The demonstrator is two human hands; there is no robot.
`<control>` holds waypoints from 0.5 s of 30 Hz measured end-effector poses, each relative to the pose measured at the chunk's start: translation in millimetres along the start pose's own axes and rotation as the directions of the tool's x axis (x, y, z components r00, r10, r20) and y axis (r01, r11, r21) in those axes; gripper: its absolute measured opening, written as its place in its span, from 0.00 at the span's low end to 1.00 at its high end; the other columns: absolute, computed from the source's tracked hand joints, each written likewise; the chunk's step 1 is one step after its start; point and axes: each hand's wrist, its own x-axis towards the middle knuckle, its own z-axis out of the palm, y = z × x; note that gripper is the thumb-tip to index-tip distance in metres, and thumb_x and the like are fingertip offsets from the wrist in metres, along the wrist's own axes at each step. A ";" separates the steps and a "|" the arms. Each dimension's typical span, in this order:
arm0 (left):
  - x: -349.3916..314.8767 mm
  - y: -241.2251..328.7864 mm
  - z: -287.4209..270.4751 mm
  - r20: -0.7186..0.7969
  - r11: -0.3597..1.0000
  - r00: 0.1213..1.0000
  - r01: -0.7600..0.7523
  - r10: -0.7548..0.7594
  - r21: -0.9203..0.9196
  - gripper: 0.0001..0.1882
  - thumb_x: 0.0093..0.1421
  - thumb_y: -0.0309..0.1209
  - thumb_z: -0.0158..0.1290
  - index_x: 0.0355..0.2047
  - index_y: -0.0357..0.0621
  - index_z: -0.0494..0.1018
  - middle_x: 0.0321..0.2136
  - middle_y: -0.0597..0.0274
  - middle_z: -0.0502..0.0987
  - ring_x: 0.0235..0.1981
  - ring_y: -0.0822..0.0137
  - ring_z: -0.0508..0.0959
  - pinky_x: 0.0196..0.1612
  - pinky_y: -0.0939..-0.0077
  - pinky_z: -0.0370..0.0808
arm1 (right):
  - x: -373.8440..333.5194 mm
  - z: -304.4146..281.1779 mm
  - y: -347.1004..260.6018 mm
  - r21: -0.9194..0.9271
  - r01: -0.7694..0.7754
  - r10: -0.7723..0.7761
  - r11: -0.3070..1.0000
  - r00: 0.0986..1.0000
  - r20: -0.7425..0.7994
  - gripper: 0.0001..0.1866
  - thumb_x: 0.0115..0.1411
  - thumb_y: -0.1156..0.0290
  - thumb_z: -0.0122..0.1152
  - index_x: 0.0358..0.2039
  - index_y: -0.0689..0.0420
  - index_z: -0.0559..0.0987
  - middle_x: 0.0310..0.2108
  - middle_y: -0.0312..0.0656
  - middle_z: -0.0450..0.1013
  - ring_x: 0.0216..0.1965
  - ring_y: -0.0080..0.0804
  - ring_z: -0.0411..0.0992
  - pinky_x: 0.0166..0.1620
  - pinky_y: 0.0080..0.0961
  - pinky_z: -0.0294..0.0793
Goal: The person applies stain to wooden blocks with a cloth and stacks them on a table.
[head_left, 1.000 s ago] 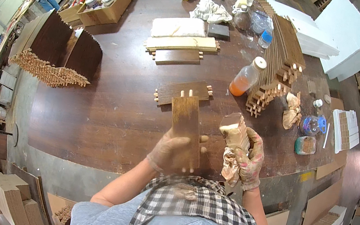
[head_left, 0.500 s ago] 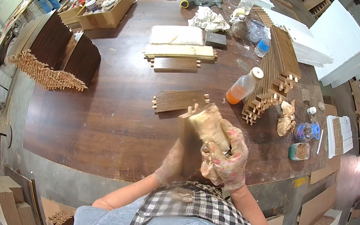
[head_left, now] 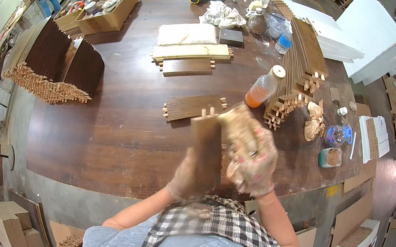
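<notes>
A dark brown wooden board [head_left: 205, 148] with light dowel pegs at its far end stands tilted up in front of me. My gloved left hand [head_left: 185, 177] grips it along the left side. In my right hand [head_left: 257, 165], whose glove has a pinkish pattern, is a stained yellowish rag [head_left: 236, 125] bunched against the board's right edge. The right fingers are slightly blurred by motion. Just beyond the held board, several similar doweled boards [head_left: 193, 108] lie together on the brown table [head_left: 109, 145].
A bottle of orange liquid [head_left: 264, 86] stands beside a tall stack of doweled boards [head_left: 300, 67]. Another big stack [head_left: 55, 64] is at the left. Farther back lie a white pad [head_left: 187, 35] and a grey block [head_left: 231, 37]. A crumpled rag [head_left: 314, 122] and jars [head_left: 330, 157] sit right.
The held board has turned so its broad face shows more, and its doweled end has shifted left. My right hand and the rag have moved slightly along its edge. The view has shifted a little.
</notes>
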 end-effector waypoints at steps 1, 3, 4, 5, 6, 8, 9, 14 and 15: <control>0.6 3.7 -2.0 0.011 0.999 0.999 0.032 -0.032 -0.021 0.35 0.69 0.58 0.35 0.62 0.42 0.61 0.51 0.55 0.71 0.49 0.60 0.73 0.52 0.63 0.72 | -1.4 -1.3 9.5 0.260 -0.226 0.234 0.939 0.972 0.000 0.26 0.56 0.76 0.65 0.55 0.65 0.71 0.47 0.45 0.72 0.47 0.32 0.73 0.48 0.27 0.75; 6.2 17.3 -5.3 0.081 0.958 0.987 0.155 -0.139 -0.240 0.36 0.69 0.60 0.32 0.61 0.43 0.61 0.50 0.55 0.72 0.48 0.59 0.73 0.51 0.63 0.72 | -10.6 -8.0 13.0 0.631 -0.452 0.563 0.630 0.826 0.029 0.25 0.58 0.77 0.63 0.56 0.65 0.70 0.48 0.42 0.72 0.49 0.28 0.72 0.50 0.24 0.74; 7.2 20.3 -6.8 0.082 0.952 0.985 0.169 -0.153 -0.256 0.36 0.69 0.60 0.31 0.61 0.44 0.62 0.49 0.55 0.72 0.48 0.59 0.74 0.51 0.62 0.73 | -14.8 -13.6 18.5 0.518 -0.436 0.503 0.736 0.864 0.012 0.26 0.57 0.77 0.64 0.57 0.65 0.70 0.50 0.43 0.72 0.50 0.29 0.71 0.53 0.24 0.72; 6.7 22.1 -8.1 0.085 0.945 0.982 0.184 -0.167 -0.272 0.36 0.68 0.61 0.30 0.61 0.45 0.62 0.49 0.55 0.72 0.47 0.59 0.74 0.51 0.62 0.73 | -17.8 -18.6 22.8 0.394 -0.403 0.438 0.826 0.899 0.000 0.27 0.56 0.78 0.65 0.57 0.65 0.70 0.51 0.44 0.71 0.52 0.30 0.70 0.55 0.25 0.70; 5.3 23.1 -8.9 0.076 0.939 0.982 0.187 -0.172 -0.289 0.36 0.68 0.61 0.30 0.61 0.45 0.62 0.49 0.55 0.72 0.47 0.59 0.74 0.51 0.62 0.73 | -18.4 -14.9 24.9 0.372 -0.335 0.362 0.866 0.932 -0.002 0.27 0.55 0.78 0.66 0.56 0.65 0.71 0.51 0.44 0.71 0.50 0.30 0.71 0.53 0.25 0.72; 6.3 23.1 -6.7 0.081 0.926 0.977 0.211 -0.195 -0.314 0.35 0.69 0.60 0.31 0.61 0.45 0.62 0.49 0.55 0.72 0.47 0.59 0.74 0.51 0.62 0.73 | -13.5 -9.4 24.5 0.313 -0.190 0.206 0.931 0.978 -0.021 0.27 0.52 0.78 0.69 0.54 0.65 0.73 0.49 0.45 0.71 0.47 0.32 0.73 0.49 0.26 0.75; 6.2 21.9 -7.7 0.095 0.924 0.973 0.229 -0.210 -0.307 0.35 0.69 0.60 0.31 0.61 0.46 0.62 0.49 0.55 0.72 0.47 0.59 0.74 0.51 0.62 0.73 | -11.6 -7.2 20.0 0.337 -0.239 0.253 0.911 0.967 0.001 0.28 0.50 0.75 0.71 0.53 0.64 0.74 0.48 0.47 0.72 0.48 0.35 0.73 0.52 0.29 0.73; 2.8 22.9 -10.7 0.072 0.922 0.973 0.232 -0.220 -0.311 0.34 0.69 0.58 0.31 0.61 0.46 0.62 0.49 0.54 0.73 0.47 0.59 0.74 0.51 0.62 0.73 | -21.5 -8.0 22.2 0.175 -0.043 0.021 0.984 0.992 0.125 0.29 0.48 0.73 0.72 0.53 0.60 0.75 0.47 0.48 0.74 0.46 0.38 0.76 0.46 0.33 0.78; 3.2 24.6 -11.1 0.036 0.919 0.974 0.224 -0.224 -0.324 0.35 0.68 0.59 0.33 0.61 0.46 0.63 0.50 0.54 0.73 0.48 0.58 0.75 0.52 0.60 0.74 | -28.4 -12.7 24.1 0.134 0.077 -0.098 0.988 0.982 0.159 0.30 0.47 0.73 0.73 0.52 0.60 0.76 0.47 0.48 0.74 0.45 0.38 0.76 0.46 0.34 0.78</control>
